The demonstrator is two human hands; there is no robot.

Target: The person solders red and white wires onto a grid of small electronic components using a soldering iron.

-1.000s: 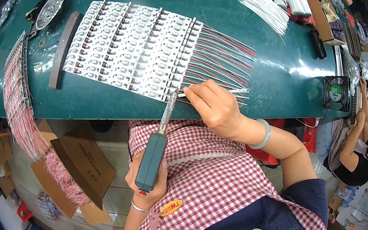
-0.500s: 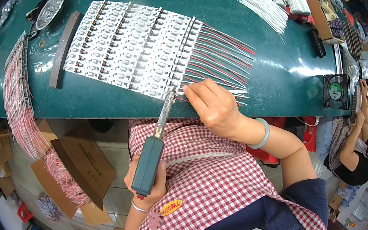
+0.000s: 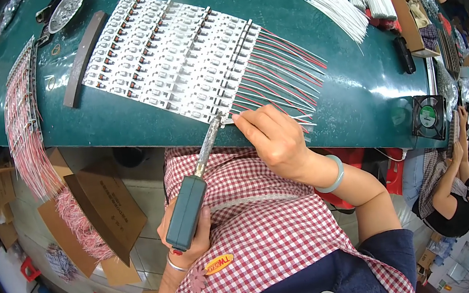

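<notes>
My left hand (image 3: 190,235) is wrapped round the green handle of a soldering iron (image 3: 188,212). The iron's metal shaft points up to the near right corner of a white circuit board panel (image 3: 170,66), its tip at or close to that corner. My right hand (image 3: 275,138) pinches a thin wire (image 3: 230,121) by the same corner, thumb and forefinger together. Rows of small parts cover the panel. From its right edge a row of red and white wires (image 3: 283,69) fans out over the green table (image 3: 369,87).
A dark bar (image 3: 84,59) lies along the panel's left edge. Wired boards (image 3: 23,115) hang over the table's left side above an open carton (image 3: 109,210). White wire bundles (image 3: 338,11) lie far right, a small fan (image 3: 429,116) nearer. A co-worker (image 3: 449,201) sits at right.
The panel and the bar have shifted slightly away and to the right. The iron's tip has moved a little down and left at the corner; my right hand still pinches by it.
</notes>
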